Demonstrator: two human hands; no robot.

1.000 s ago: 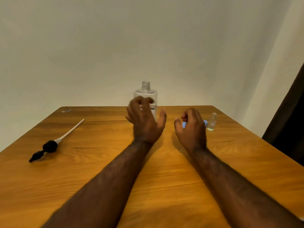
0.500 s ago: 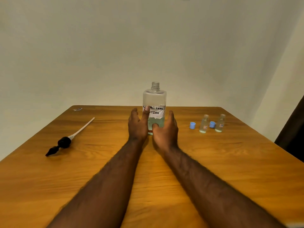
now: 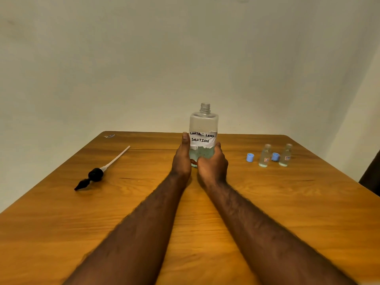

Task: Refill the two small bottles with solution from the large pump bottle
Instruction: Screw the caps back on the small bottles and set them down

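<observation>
At the centre of the frame, the large bottle (image 3: 203, 124) stands upright on the wooden tabletop (image 3: 267, 202). Its threaded neck is bare, and its white label (image 3: 202, 138) reads "CONTACT LENS SOLUTION" in handwriting. Pale liquid fills its lower part. Both hands clasp its lower half. The left hand (image 3: 182, 159) presses against the side towards the frame's left, with one digit pointing up beside the label. The right hand (image 3: 213, 165) wraps its grip round the opposite side and the front of the base.

At right of centre, well apart from the large bottle, the inner small bottle (image 3: 265, 156) and the outer small bottle (image 3: 285, 155) stand upright and uncapped. One blue cap (image 3: 250, 157) sits just to the frame-left of the pair, and a second blue cap (image 3: 275, 156) sits between them. At left of centre, the black pump head (image 3: 95, 174) lies on its side, its white tube (image 3: 117, 158) angled towards the far edge.
</observation>
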